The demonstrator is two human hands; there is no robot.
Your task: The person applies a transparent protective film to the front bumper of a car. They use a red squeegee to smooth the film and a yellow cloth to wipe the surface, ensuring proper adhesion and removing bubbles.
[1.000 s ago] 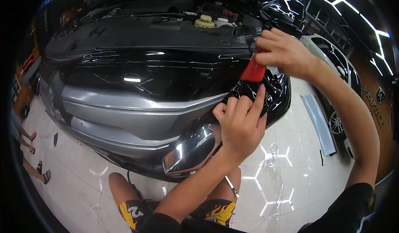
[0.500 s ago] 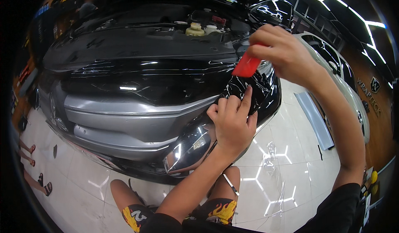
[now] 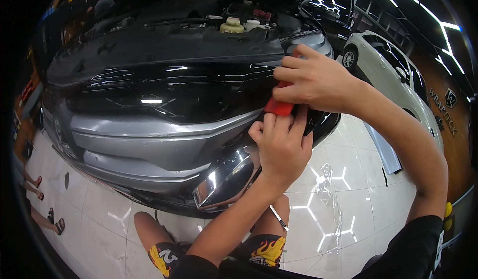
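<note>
Gripped in my right hand is a red squeegee, its fingers closed round the upper part. The squeegee's lower edge meets the dark glossy front corner of a black car, just above my left fingertips. Below it, my left hand rests against the same corner, fingers apart and pressed to the surface, with the index finger pointing up and partly hidden by the right hand. Film with creases, seen there half a second ago, is now mostly covered by my hands. Beside my left wrist is the car's headlight.
The silver grille spans the car's front, under a raised hood with the engine bay showing. Clear film lies on the tiled floor. A white car and a long light-blue panel are at right. Another person's feet show at far left.
My right hand has brought the red squeegee down and left, close over my left fingertips. My left hand stays nearly in place. The view has shifted slightly.
</note>
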